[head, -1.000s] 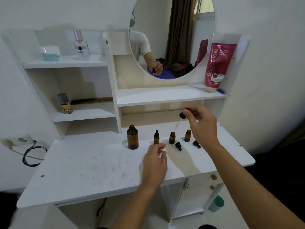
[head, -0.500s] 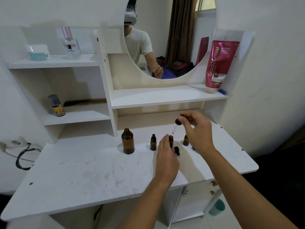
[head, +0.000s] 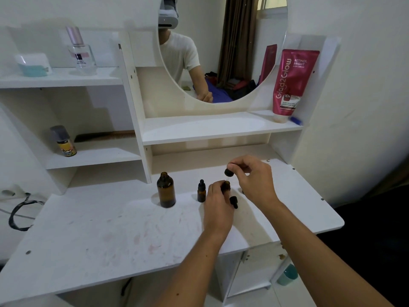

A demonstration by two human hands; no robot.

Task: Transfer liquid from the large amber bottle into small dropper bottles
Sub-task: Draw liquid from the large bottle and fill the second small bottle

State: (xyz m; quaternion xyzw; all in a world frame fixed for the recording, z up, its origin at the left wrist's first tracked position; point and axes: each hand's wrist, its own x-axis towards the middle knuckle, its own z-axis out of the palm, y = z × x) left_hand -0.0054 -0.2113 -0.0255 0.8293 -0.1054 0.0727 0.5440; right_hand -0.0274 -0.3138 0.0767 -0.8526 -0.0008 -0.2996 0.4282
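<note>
The large amber bottle (head: pixel 166 189) stands uncapped on the desk (head: pixel 93 235). Right of it, the left hand (head: pixel 218 207) grasps a small open bottle (head: pixel 226 186); the right hand (head: pixel 254 179) pinches a dropper (head: pixel 228 173) above it, its tip seemingly at the mouth. A capped small bottle (head: pixel 201 191) stands between.

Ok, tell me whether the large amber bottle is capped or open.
Open: the large amber bottle stands upright with a bare neck, no cap on it.

The left hand (head: pixel 218 203) grips a small uncapped amber glass bottle (head: pixel 226 186) on the white tabletop (head: pixel 110 229). The right hand (head: pixel 254 180) pinches a black-bulbed dropper (head: pixel 228 172) above its mouth.
</note>
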